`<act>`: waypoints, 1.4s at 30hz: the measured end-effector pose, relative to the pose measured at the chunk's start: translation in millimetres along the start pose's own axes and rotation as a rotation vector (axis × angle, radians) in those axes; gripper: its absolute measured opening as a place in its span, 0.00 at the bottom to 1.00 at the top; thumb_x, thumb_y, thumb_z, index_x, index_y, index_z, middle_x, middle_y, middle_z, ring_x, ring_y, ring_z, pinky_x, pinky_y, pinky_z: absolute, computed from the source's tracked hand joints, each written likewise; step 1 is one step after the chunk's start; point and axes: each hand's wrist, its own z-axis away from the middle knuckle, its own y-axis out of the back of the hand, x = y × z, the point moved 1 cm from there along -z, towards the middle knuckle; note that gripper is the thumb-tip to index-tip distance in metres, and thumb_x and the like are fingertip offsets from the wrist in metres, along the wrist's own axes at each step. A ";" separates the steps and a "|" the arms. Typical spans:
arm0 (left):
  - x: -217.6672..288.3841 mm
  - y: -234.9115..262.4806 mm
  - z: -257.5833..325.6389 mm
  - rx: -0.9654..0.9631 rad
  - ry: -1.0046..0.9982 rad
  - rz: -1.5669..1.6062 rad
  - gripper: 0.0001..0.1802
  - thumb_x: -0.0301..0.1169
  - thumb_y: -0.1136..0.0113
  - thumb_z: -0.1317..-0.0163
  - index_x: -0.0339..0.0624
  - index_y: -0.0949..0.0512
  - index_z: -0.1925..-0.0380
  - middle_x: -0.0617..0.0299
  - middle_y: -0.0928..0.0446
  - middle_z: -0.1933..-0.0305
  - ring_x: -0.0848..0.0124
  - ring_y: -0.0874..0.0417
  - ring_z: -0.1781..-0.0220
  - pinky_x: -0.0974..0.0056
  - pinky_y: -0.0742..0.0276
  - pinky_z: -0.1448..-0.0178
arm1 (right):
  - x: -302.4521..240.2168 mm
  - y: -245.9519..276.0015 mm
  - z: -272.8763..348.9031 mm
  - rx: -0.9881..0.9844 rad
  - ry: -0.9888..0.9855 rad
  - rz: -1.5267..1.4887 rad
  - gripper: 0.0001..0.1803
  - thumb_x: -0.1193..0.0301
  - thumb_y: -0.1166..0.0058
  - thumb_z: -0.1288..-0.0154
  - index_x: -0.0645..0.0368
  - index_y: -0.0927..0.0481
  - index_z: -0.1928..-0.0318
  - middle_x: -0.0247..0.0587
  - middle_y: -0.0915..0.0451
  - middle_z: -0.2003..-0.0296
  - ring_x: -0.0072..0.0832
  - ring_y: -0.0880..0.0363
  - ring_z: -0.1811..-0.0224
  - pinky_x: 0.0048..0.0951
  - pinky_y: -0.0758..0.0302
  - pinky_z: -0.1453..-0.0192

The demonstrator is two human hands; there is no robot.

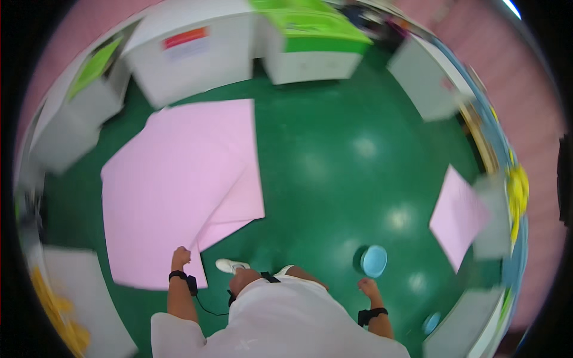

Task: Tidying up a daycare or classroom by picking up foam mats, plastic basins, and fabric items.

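Note:
A large pink cloth sheet (167,173) lies spread on the green floor to my left, with a diagonal fold and a doubled layer along its right side. My left hand (181,256) is over its near part, close to the lower end of that fold. Those fingers are curled in, and I see no cloth gripped between them. My right hand (368,286) hangs low on the other side of my body, loosely closed and holding nothing visible. Just beyond it, apart from the fingers, a light blue bowl (374,261) stands on the floor.
White cabinets (191,59) and a green-topped unit (319,45) line the far wall. A smaller pink piece (456,218) leans against a pale unit at right. Another blue bowl (431,323) sits near the cabinet (462,322) at lower right. A white surface (89,298) stands at lower left.

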 end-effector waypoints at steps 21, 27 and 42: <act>821.3 -66.1 -279.0 -0.527 -0.253 -0.120 0.12 0.36 0.48 0.44 0.39 0.28 0.66 0.54 0.22 0.75 0.68 0.20 0.77 0.67 0.25 0.75 | 212.5 105.4 -73.3 0.111 -0.637 -0.670 0.15 0.65 0.48 0.47 0.63 0.18 0.65 0.44 0.18 0.73 0.33 0.19 0.68 0.33 0.24 0.61; 1098.3 -183.1 -278.0 -0.661 -0.648 -0.534 0.11 0.33 0.46 0.46 0.34 0.27 0.71 0.56 0.24 0.78 0.67 0.22 0.77 0.63 0.27 0.72 | 206.6 170.1 -132.9 0.335 -0.644 -0.792 0.13 0.66 0.49 0.45 0.63 0.19 0.65 0.44 0.19 0.73 0.33 0.21 0.70 0.33 0.26 0.63; 1533.0 -415.3 -271.2 -0.845 -0.745 -0.689 0.10 0.33 0.46 0.42 0.36 0.26 0.68 0.58 0.22 0.75 0.70 0.21 0.75 0.65 0.24 0.68 | 431.8 431.0 -361.2 0.235 -0.704 -0.820 0.19 0.62 0.50 0.49 0.64 0.20 0.63 0.59 0.22 0.59 0.52 0.24 0.55 0.43 0.28 0.50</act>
